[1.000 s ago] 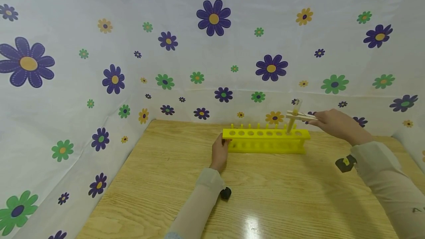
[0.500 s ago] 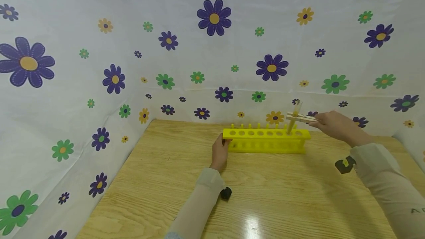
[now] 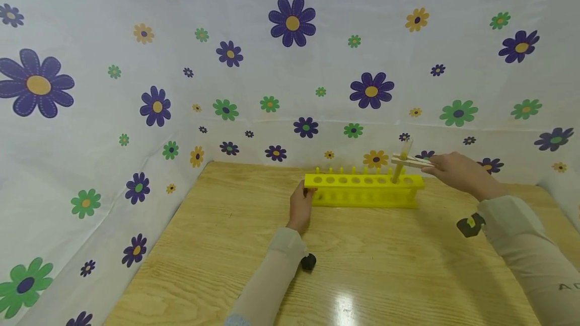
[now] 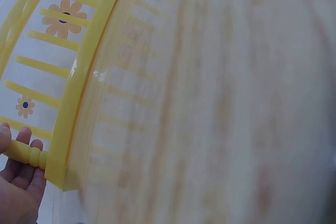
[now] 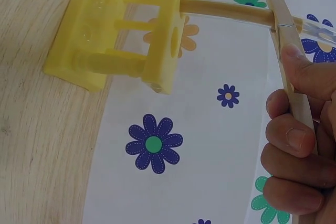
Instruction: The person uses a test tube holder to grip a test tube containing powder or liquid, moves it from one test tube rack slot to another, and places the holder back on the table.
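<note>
A yellow test tube rack [image 3: 344,185] stands on the table near the back. My left hand [image 3: 300,210] holds its left end; in the left wrist view the fingers and thumb are around the rack's end post [image 4: 23,153]. My right hand [image 3: 462,174] grips a wooden test tube holder [image 3: 416,162], fingers curled around it in the right wrist view. The holder clamps a glass test tube [image 5: 226,11] holding brownish-yellow contents. Tilted slightly, the tube has its lower end at a hole near the rack's right end. How deep it sits cannot be told.
The wooden table [image 3: 254,245] extends in front of the rack. Directly behind it hangs a white flower-patterned cloth [image 3: 254,89], which also covers the left side. Pegs [image 3: 353,170] line the rack's back edge.
My right hand, the holder and the test tube have come down very slightly toward the rack. My left hand keeps its hold on the rack, which stays in place.
</note>
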{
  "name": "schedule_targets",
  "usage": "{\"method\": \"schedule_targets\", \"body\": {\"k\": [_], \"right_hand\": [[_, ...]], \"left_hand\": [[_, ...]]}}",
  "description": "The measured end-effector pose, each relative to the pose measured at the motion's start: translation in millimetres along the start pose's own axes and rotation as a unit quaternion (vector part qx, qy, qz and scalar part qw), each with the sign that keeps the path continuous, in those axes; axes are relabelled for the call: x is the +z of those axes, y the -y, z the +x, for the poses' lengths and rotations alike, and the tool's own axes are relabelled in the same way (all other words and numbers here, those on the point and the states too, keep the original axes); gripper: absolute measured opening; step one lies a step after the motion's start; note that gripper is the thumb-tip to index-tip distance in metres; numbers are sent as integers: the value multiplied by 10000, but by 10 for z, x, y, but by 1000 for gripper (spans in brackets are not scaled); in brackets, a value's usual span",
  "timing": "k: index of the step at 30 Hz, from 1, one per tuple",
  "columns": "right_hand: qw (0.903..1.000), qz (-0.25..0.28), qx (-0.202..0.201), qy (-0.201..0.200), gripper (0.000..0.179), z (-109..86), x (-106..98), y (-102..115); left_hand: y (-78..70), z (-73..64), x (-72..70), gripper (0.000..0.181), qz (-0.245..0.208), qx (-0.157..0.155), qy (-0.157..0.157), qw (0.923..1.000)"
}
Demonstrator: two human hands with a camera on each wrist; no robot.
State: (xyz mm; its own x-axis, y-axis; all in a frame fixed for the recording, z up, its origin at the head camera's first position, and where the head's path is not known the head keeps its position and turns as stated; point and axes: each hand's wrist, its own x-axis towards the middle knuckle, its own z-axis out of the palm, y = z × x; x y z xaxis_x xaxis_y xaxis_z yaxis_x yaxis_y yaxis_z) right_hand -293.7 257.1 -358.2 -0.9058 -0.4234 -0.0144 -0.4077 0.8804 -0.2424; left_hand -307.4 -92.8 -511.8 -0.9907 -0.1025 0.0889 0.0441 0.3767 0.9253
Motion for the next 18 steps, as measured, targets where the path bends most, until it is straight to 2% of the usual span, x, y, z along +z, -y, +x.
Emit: {"method": "schedule_targets", "body": {"k": [6, 18], "right_hand": [[9999, -97, -59, -6, 39, 22, 28, -41], [9999, 59, 105, 37, 31, 40, 114, -72]], "left_hand": [[-10, -1, -2, 22, -8, -2, 1, 10000], [15, 13, -2, 20, -11, 32, 8, 10000]]}}
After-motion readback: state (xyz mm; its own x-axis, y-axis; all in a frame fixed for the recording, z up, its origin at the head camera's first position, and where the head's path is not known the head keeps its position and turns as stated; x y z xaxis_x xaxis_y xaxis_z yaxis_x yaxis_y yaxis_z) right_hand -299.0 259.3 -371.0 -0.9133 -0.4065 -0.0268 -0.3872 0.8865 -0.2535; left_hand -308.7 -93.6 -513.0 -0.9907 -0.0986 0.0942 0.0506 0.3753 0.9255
